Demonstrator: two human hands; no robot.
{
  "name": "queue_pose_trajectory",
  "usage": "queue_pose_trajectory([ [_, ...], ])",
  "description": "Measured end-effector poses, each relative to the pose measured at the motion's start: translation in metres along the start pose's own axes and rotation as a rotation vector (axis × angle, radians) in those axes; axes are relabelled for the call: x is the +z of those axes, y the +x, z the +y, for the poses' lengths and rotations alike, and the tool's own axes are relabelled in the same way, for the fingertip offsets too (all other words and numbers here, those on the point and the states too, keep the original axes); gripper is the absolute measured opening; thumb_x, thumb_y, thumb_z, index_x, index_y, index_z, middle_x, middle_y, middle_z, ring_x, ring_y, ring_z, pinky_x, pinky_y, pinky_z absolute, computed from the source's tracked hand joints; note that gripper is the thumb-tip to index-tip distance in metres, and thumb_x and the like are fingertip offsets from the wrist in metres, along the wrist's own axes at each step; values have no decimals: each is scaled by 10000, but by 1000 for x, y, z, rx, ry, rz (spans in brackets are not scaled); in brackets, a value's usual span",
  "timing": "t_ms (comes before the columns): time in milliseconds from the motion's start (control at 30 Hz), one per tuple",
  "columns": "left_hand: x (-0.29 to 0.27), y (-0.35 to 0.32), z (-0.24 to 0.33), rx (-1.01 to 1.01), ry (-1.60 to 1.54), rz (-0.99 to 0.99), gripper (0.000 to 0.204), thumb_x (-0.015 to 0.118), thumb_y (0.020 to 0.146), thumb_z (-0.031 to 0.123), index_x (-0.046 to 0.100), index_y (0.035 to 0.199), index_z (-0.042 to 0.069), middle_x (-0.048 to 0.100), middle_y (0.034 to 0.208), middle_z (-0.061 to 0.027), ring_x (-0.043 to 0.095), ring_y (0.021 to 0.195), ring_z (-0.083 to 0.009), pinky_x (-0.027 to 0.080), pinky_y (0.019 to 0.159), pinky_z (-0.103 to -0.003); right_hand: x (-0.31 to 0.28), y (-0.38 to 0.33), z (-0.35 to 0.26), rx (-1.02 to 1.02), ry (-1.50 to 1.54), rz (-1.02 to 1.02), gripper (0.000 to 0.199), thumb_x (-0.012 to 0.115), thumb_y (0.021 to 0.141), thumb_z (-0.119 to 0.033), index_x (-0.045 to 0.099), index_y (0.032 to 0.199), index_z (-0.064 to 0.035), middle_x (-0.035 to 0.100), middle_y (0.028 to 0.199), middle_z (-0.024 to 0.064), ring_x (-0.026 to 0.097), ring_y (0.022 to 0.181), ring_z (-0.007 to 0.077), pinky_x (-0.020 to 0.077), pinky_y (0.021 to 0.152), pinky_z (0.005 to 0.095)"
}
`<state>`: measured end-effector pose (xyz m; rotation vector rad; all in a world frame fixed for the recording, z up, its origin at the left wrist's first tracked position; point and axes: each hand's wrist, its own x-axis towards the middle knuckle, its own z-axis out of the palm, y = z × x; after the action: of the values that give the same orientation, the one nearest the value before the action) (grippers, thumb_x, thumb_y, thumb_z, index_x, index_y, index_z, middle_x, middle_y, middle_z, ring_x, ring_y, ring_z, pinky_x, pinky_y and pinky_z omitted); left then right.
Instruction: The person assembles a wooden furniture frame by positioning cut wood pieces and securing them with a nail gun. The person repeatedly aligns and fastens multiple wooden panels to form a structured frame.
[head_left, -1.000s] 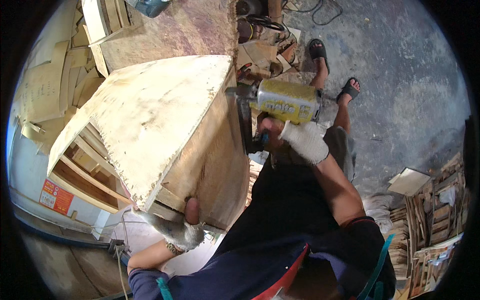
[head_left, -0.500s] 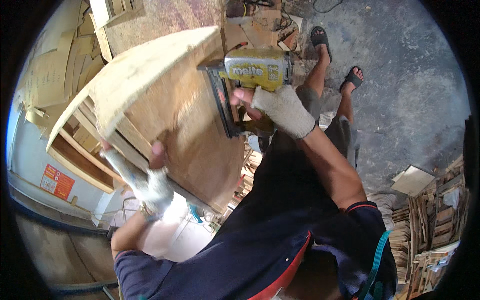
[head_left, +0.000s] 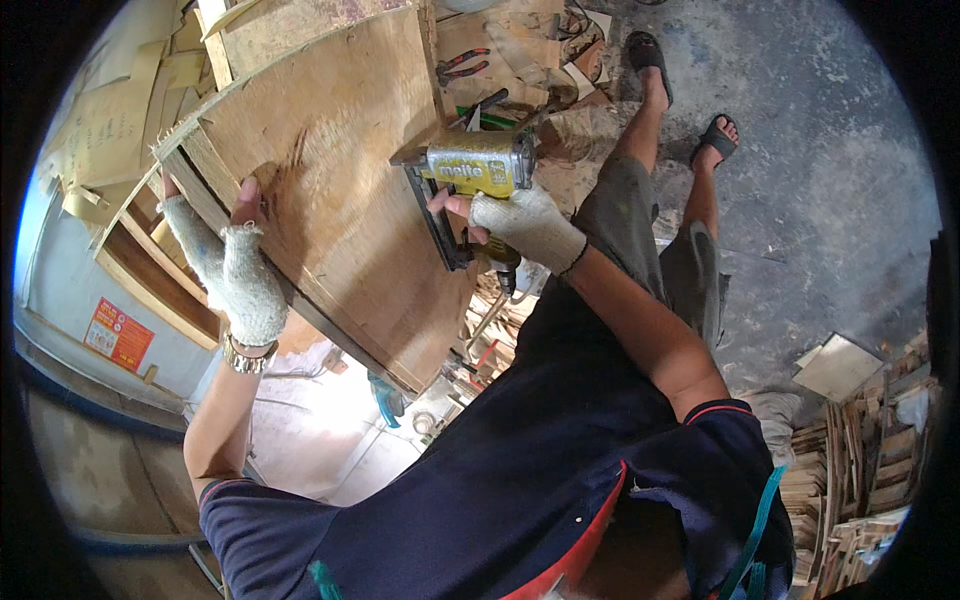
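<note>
My left hand (head_left: 240, 285), in a white fingerless-tip glove, is closed around the edge of a curved wooden frame faced with a plywood panel (head_left: 340, 170). Its thumb presses on the panel's face while the fingers go behind the edge rail. In my right hand (head_left: 532, 225), also gloved, is a yellow and silver nail gun (head_left: 475, 165). The gun's black nose and magazine (head_left: 432, 215) are at the panel's right side; whether the nose touches the wood I cannot tell.
Red-handled pliers (head_left: 463, 66) lie among wood scraps beyond the gun. Stacked wood strips (head_left: 850, 470) and a pale board (head_left: 838, 367) are at the lower right. A teal tool (head_left: 384, 402) shows below the panel. Cardboard sheets (head_left: 105, 130) stand at the left.
The frame has tilted and shifted, so more of the panel's face shows and its thick curved rim shows less. My left hand moved up and left; the nail gun moved slightly left and down.
</note>
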<state>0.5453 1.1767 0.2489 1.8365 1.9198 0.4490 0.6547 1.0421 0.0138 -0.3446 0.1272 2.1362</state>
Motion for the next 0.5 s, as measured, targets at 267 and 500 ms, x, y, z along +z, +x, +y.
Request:
queue_pose_trajectory([
  [267,-7,-2,-12,-38,-17,-2,847,522,895,41,115,1635,107,282,1629,-131,454,1414,-290,337,1206,-441,-10,-10,17,4,-179,-26,482,760,891,-189,615,1302,16,736,1126,123,702,1051,174,537,928,313],
  [500,-25,-9,-22,-86,53,63,932,691,955,199,71,1647,133,270,1636,-113,424,1409,-276,335,1200,-468,-24,2,-26,-77,-213,-4,478,781,865,-123,627,1304,-17,714,1220,101,674,1084,154,528,946,317],
])
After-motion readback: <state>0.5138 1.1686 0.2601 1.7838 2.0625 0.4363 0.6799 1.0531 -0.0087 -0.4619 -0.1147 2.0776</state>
